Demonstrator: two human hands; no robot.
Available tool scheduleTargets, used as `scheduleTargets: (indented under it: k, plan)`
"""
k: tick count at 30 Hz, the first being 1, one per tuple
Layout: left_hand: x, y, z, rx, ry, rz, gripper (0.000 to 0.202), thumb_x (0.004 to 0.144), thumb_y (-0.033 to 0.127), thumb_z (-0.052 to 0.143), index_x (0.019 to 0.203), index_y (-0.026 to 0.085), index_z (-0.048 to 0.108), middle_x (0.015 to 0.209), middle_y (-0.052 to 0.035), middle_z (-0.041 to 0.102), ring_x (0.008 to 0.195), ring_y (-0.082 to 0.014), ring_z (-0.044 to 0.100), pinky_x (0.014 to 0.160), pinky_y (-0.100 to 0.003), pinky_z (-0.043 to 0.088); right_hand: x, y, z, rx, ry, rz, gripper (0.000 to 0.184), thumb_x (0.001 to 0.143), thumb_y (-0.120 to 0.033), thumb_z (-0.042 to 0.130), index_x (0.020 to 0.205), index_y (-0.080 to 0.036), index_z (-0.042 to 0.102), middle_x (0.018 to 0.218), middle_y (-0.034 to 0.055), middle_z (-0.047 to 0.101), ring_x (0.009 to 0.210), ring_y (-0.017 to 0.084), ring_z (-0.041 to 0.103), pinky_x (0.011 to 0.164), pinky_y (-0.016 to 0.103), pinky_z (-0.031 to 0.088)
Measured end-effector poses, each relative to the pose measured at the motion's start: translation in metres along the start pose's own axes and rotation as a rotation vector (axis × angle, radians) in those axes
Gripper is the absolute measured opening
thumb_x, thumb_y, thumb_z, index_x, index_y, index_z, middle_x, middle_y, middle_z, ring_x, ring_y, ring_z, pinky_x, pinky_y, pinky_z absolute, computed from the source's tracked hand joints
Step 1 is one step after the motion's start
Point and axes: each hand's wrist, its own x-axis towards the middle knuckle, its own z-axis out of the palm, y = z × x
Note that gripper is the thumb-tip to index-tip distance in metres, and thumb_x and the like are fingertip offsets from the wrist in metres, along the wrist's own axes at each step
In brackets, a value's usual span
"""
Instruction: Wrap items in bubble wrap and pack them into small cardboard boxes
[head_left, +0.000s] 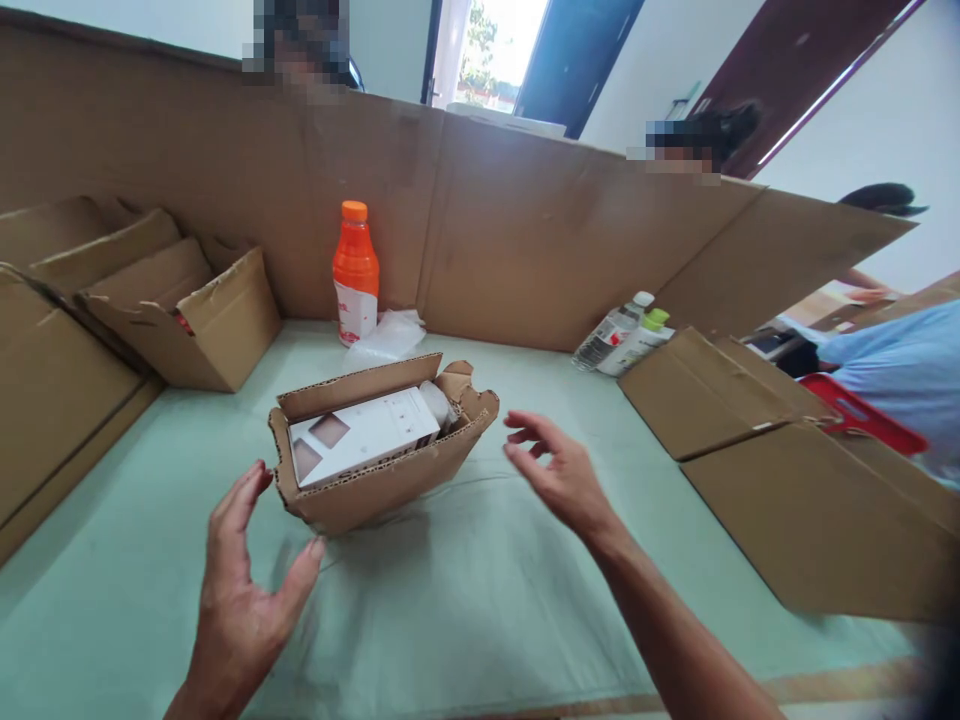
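Small cardboard box (379, 470): it sits on the green tabletop (487, 600), in the middle, between the two hands. Its top is open and its flaps stand up.
Long side of the box: it runs from near left to far right, a bit slanted.
White carton (360, 437): it lies flat inside the small cardboard box, along the same slanted line. One end points to the near left, the other to the far right.
Left hand (240, 590): its grip is open, fingers spread, holding nothing. It is just beside the near left corner of the box, not touching it.
Right hand (559, 470): its grip is open too, fingers loosely curled, holding nothing. It is near the right end of the box, with a gap between.
Orange bottle (355, 272): it stands upright behind the box, by the cardboard wall (525, 240).
Clear plastic wrap (390, 335): it lies beside the orange bottle.
Two bottles (622, 340): they lie tipped over, far right.
Open brown box (187, 315): far left.
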Motion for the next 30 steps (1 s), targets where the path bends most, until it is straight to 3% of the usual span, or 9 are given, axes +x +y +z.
scheduleTargets:
  k: [2,5,10,13,15,17,23,26,30]
  plan:
    - [-0.002,-0.015,0.012,-0.097,-0.090,-0.226,0.083,0.081,0.043,0.074,0.152,0.027,0.036,0.148,-0.0135,0.050,0.131,-0.0331,0.054,0.113,-0.057,0.042,0.000,0.011,0.030,0.074,-0.163,0.054,0.051,0.080,-0.037,0.066,0.127,-0.018,0.058,0.122,0.0128,0.070,0.098,0.024,0.068,0.071,0.033,0.055]
    - [0.007,-0.018,0.038,-0.244,-0.137,-0.359,0.069,0.084,0.043,0.071,0.145,0.023,0.043,0.137,-0.0137,0.059,0.123,-0.0286,0.062,0.107,-0.049,0.050,0.011,0.014,0.061,0.098,-0.264,0.100,0.054,0.077,-0.042,0.069,0.123,-0.015,0.059,0.114,0.0133,0.072,0.092,0.025,0.067,0.076,0.038,0.055]
    - [0.012,0.010,0.079,-0.334,-0.143,-0.227,0.066,0.086,0.032,0.067,0.146,0.020,0.042,0.132,-0.0152,0.063,0.118,-0.0261,0.065,0.102,-0.044,0.055,0.005,0.032,0.036,0.176,-0.103,0.165,0.050,0.074,-0.049,0.068,0.112,-0.017,0.060,0.110,0.0149,0.073,0.093,0.029,0.069,0.080,0.043,0.057]
    - [-0.002,0.013,0.085,-0.313,-0.158,-0.180,0.070,0.086,0.027,0.065,0.150,0.022,0.038,0.136,-0.0158,0.061,0.124,-0.0268,0.062,0.104,-0.044,0.053,-0.007,0.048,0.022,0.152,-0.053,0.183,0.049,0.073,-0.055,0.070,0.106,-0.020,0.061,0.107,0.0150,0.073,0.090,0.032,0.069,0.079,0.046,0.057]
    - [-0.013,0.006,0.075,-0.296,-0.099,-0.235,0.070,0.087,0.027,0.064,0.151,0.021,0.037,0.139,-0.0163,0.059,0.127,-0.0271,0.061,0.107,-0.045,0.051,-0.007,0.046,0.033,0.150,-0.104,0.175,0.050,0.073,-0.056,0.071,0.105,-0.020,0.061,0.106,0.0150,0.073,0.086,0.031,0.069,0.077,0.046,0.058]
    - [-0.022,-0.007,0.053,-0.284,0.004,-0.316,0.069,0.088,0.028,0.063,0.151,0.021,0.036,0.141,-0.0166,0.058,0.128,-0.0273,0.060,0.109,-0.046,0.049,0.003,0.029,0.062,0.207,-0.212,0.127,0.051,0.074,-0.054,0.071,0.110,-0.019,0.060,0.110,0.0151,0.073,0.088,0.030,0.069,0.078,0.044,0.057]
    - [-0.021,-0.043,-0.041,-0.180,0.365,-0.489,0.069,0.087,0.036,0.067,0.149,0.022,0.040,0.138,-0.0149,0.058,0.128,-0.0287,0.058,0.110,-0.046,0.047,0.067,-0.064,0.200,0.505,-0.553,-0.159,0.067,0.073,-0.039,0.072,0.132,-0.015,0.052,0.135,0.0136,0.063,0.118,0.028,0.060,0.095,0.040,0.051]
    - [-0.010,-0.055,-0.070,-0.141,0.431,-0.479,0.076,0.084,0.034,0.070,0.152,0.023,0.038,0.150,-0.0161,0.049,0.139,-0.0321,0.048,0.113,-0.049,0.044,0.087,-0.104,0.258,0.514,-0.580,-0.192,0.065,0.079,-0.033,0.069,0.139,-0.016,0.048,0.137,0.0116,0.062,0.121,0.025,0.057,0.099,0.038,0.048]
    - [0.007,-0.075,-0.083,-0.083,0.491,-0.453,0.082,0.082,0.034,0.072,0.154,0.024,0.035,0.151,-0.0150,0.047,0.142,-0.0337,0.044,0.117,-0.052,0.038,0.094,-0.135,0.307,0.446,-0.520,-0.170,0.058,0.085,-0.029,0.065,0.139,-0.016,0.049,0.137,0.0140,0.061,0.122,0.027,0.056,0.105,0.042,0.044]
